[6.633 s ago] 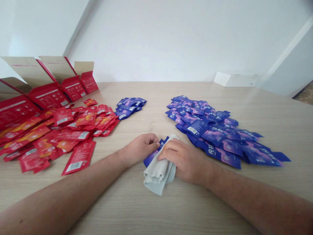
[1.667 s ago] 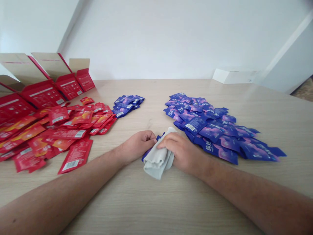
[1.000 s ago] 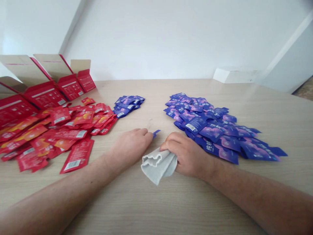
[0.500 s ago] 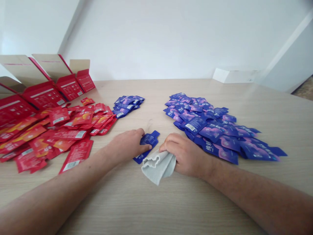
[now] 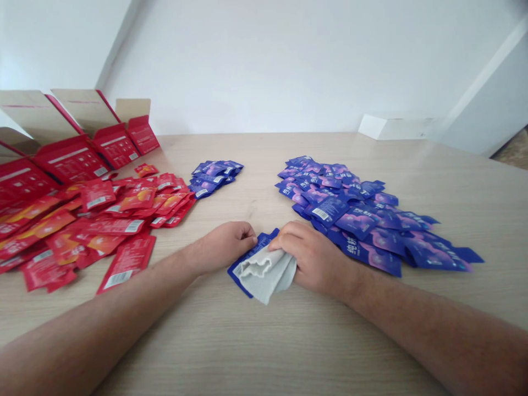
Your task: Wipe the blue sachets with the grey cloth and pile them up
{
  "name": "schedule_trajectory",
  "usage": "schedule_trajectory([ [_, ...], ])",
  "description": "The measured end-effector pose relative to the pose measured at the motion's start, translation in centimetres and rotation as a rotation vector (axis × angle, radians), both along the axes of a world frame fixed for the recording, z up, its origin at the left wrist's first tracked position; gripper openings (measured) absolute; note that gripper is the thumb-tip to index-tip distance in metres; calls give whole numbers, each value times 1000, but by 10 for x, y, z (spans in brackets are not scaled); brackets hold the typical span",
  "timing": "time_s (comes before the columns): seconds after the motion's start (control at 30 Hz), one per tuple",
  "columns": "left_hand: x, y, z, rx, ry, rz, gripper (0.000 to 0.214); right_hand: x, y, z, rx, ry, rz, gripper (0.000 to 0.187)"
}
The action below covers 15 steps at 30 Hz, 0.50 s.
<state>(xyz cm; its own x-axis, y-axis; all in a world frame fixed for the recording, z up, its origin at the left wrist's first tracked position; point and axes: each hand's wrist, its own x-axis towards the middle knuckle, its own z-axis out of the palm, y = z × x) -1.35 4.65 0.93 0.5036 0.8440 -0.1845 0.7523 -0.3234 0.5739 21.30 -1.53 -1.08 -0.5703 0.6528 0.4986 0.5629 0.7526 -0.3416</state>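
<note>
Blue sachet (image 5: 264,241), flat film-like pouch with straight sealed edges, between the two grips, partly covered. Left grip (image 5: 226,246): thumb and fingers pinched on its near edge. Right grip (image 5: 311,254): clamped on bunched pale grey knit cloth (image 5: 270,275), ribbed, wavy-edged, over the sachet. Beyond right grip: blue-purple sachet pile (image 5: 363,220). Left of left grip: shiny red sachets (image 5: 127,264); farther, open cardboard boxes (image 5: 74,159).

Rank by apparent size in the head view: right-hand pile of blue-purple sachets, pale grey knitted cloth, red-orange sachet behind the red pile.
1. Right-hand pile of blue-purple sachets
2. Pale grey knitted cloth
3. Red-orange sachet, though farther away
</note>
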Motion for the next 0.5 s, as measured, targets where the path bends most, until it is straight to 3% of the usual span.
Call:
schedule_trajectory([
  [0.2, 7, -5, -13, -106, -152, 38, 19, -3, 1, -4, 50, 6, -155, 25],
  [0.4, 9, 0, -22, -28, -166, 5, 23, -15, -7, -5, 22, -112, 97, 16],
  [0.5, 8, 1, -26, -32, -166, 11, 23, -11, -4, -3, 3, -89, 23, 22],
])
